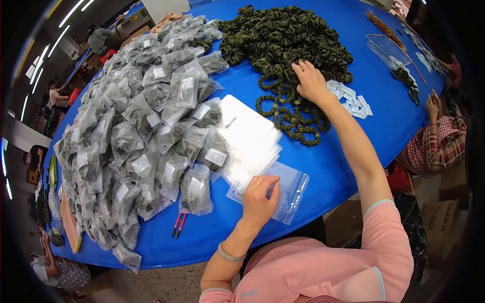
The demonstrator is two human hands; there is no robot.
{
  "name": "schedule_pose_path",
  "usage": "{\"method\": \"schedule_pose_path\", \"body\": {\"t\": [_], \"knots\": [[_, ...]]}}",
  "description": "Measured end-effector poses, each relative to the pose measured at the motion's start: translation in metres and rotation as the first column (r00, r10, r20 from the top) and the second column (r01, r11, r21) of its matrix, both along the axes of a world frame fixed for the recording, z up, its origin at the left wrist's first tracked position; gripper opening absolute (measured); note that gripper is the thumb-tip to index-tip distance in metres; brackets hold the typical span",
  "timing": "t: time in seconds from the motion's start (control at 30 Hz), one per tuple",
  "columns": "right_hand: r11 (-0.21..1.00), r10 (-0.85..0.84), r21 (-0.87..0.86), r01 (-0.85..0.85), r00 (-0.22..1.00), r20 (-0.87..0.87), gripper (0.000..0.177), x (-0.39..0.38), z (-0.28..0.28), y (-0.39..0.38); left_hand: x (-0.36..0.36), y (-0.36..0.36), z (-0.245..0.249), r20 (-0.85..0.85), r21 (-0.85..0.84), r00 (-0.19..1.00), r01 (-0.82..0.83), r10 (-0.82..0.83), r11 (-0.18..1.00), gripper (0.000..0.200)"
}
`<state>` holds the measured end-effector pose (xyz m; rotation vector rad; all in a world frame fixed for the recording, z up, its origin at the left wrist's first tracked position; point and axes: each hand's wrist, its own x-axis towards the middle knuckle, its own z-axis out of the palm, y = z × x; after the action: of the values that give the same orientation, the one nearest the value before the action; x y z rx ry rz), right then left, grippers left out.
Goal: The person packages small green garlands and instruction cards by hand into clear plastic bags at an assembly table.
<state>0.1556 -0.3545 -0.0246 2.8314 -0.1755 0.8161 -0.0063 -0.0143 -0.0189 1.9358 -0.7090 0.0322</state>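
My left hand is closed, its fingers curled down onto a clear zip plastic bag near the table's front edge; the fingertips are partly hidden. Just beyond it lies a stack of frosted plastic bags with dark print. My right hand rests with fingers stretched out on the near side of a large heap of dark green scrunchies. Several loose scrunchies spread below that palm. Small white labels lie to the right of my right wrist.
A big mound of bagged, labelled scrunchies covers the left of the blue table. Red-handled snips lie in front of it. A clear basket stands at far right. Co-workers sit around, one in a checked sleeve.
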Motion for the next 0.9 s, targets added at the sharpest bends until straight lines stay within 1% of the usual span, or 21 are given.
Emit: {"method": "schedule_pose_path", "body": {"t": [0.03, 0.07, 0.13, 0.17, 0.2, 0.23, 0.27, 0.3, 0.33, 0.37, 0.4, 0.47, 0.53, 0.57, 0.63, 0.7, 0.73, 0.8, 0.87, 0.9], "knots": [[0.999, 0.021, 0.038, -0.021, 1.0, -0.005, 0.051, 0.007, -0.001, -0.004, -0.001, -0.001, -0.001, 0.014, 0.031, 0.999, 0.035, -0.035, 0.999, 0.018], [0.998, 0.026, 0.054, -0.024, 0.999, -0.032, 0.051, 0.009, -0.002, -0.006, -0.003, -0.001, -0.002, 0.017, 0.065, 0.997, 0.072, -0.073, 0.995, 0.017], [0.961, 0.073, 0.256, -0.107, 0.987, 0.141, 0.043, 0.007, -0.001, -0.011, -0.012, 0.0, -0.007, 0.014, 0.133, 0.987, 0.154, -0.157, 0.979, 0.017], [0.946, 0.018, 0.313, -0.088, 0.975, 0.22, 0.039, 0.002, 0.007, -0.007, -0.018, 0.0, -0.007, -0.01, 0.139, 0.987, 0.158, -0.158, 0.978, 0.017], [0.927, -0.044, 0.367, -0.071, 0.954, 0.296, 0.036, -0.005, 0.02, -0.001, -0.024, -0.003, -0.004, 0.051, 0.195, 0.991, 0.114, -0.127, 0.974, 0.016], [0.925, -0.047, 0.374, -0.064, 0.959, 0.279, 0.036, -0.021, 0.042, 0.008, -0.029, -0.005, 0.0, 0.116, 0.245, 0.988, 0.066, -0.097, 0.967, 0.015], [0.832, -0.108, 0.554, -0.042, 0.966, 0.237, 0.037, -0.041, 0.065, 0.019, -0.033, -0.008, 0.003, 0.186, 0.291, 0.98, 0.012, -0.069, 0.957, 0.015], [0.703, -0.164, 0.711, -0.013, 0.97, 0.179, 0.037, -0.062, 0.073, 0.029, -0.038, -0.008, 0.004, 0.253, 0.335, 0.966, -0.042, -0.047, 0.941, 0.014], [0.667, -0.079, 0.733, -0.132, 0.966, 0.246, 0.037, -0.083, 0.067, 0.029, -0.041, -0.008, 0.002, 0.24, 0.341, 0.969, -0.037, -0.049, 0.939, 0.014], [0.62, 0.0, 0.743, -0.252, 0.947, 0.321, 0.037, -0.104, 0.063, 0.026, -0.043, -0.009, 0.001, 0.28, 0.363, 0.959, -0.063, -0.045, 0.93, 0.013], [0.618, -0.002, 0.747, -0.245, 0.95, 0.314, 0.037, -0.126, 0.062, 0.033, -0.046, -0.009, 0.0, 0.32, 0.383, 0.946, -0.089, -0.042, 0.919, 0.012], [0.546, 0.03, 0.8, -0.248, 0.961, 0.277, 0.038, -0.171, 0.065, 0.053, -0.049, -0.012, -0.002, 0.404, 0.416, 0.914, -0.145, -0.04, 0.898, 0.011], [0.379, 0.036, 0.902, -0.204, 0.978, 0.206, 0.04, -0.212, 0.059, 0.074, -0.047, -0.013, -0.004, 0.411, 0.41, 0.911, -0.148, -0.037, 0.9, 0.011], [0.317, 0.035, 0.931, -0.18, 0.983, 0.178, 0.042, -0.229, 0.054, 0.083, -0.044, -0.013, -0.005, 0.424, 0.403, 0.905, -0.156, -0.033, 0.902, 0.01], [0.312, 0.059, 0.939, -0.143, 0.99, 0.131, 0.042, -0.257, 0.049, 0.107, -0.044, -0.013, -0.007, 0.45, 0.39, 0.893, -0.17, -0.026, 0.905, 0.01], [0.257, 0.062, 0.958, -0.126, 0.992, 0.114, 0.042, -0.275, 0.039, 0.124, -0.05, -0.014, -0.008, 0.459, 0.392, 0.888, -0.168, -0.033, 0.905, 0.01], [0.259, 0.06, 0.96, -0.102, 0.994, 0.089, 0.045, -0.282, 0.034, 0.127, -0.053, -0.014, -0.009, 0.465, 0.393, 0.885, -0.17, -0.036, 0.904, 0.009], [0.579, 0.079, 0.795, -0.182, 0.983, 0.167, 0.047, -0.286, 0.026, 0.135, -0.058, -0.012, -0.01, 0.478, 0.396, 0.878, -0.18, -0.035, 0.901, 0.009], [0.826, 0.139, 0.533, -0.181, 0.983, 0.119, 0.05, -0.288, 0.015, 0.135, -0.058, -0.011, -0.011, 0.464, 0.428, 0.885, -0.187, -0.037, 0.884, 0.009], [0.826, 0.14, 0.533, -0.183, 0.983, 0.121, 0.05, -0.289, 0.012, 0.136, -0.056, -0.011, -0.011, 0.449, 0.458, 0.893, -0.191, -0.04, 0.868, 0.01]]}}
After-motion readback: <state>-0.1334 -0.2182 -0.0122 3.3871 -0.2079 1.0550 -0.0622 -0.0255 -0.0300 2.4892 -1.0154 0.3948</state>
